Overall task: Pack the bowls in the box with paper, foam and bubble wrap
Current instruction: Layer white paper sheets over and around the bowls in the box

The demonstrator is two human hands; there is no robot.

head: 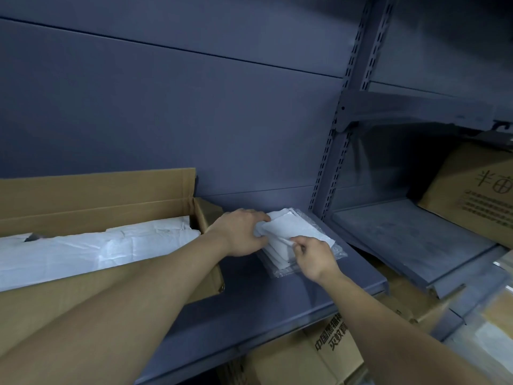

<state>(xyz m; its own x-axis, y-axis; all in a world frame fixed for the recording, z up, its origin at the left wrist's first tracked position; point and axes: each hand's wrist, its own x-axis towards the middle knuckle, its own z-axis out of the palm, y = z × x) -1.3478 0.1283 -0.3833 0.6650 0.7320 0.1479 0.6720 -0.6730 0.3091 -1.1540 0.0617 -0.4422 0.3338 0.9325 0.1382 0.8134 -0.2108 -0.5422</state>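
separating one sheet from the paper stack; box waits to the left

observed: paper stack (278, 252) lies on the grey shelf (277, 304), half out of a clear plastic sleeve (338, 252), sheets fanned and askew to the shelf edge. the right hand (313, 258) has thumb and forefinger closed in a narrow pinch on the near edge of the top sheet (295, 227), lifting that edge slightly. the left hand (241, 232) lies over the stack's left end, fingers on top, thumb at the near edge; cannot tell if it pinches or only presses down

box (97, 195) stands open on the same shelf, just beside the left hand, already lined with white wrapping (97, 245). no bowls in view

judgement: step is freeing a single sheet. the box lies to the left of the pinch, so the sheet must travel leftward past the left hand, which is the nearer hand to the box. risk: neighbouring sheets dragging along if the stack is not held down
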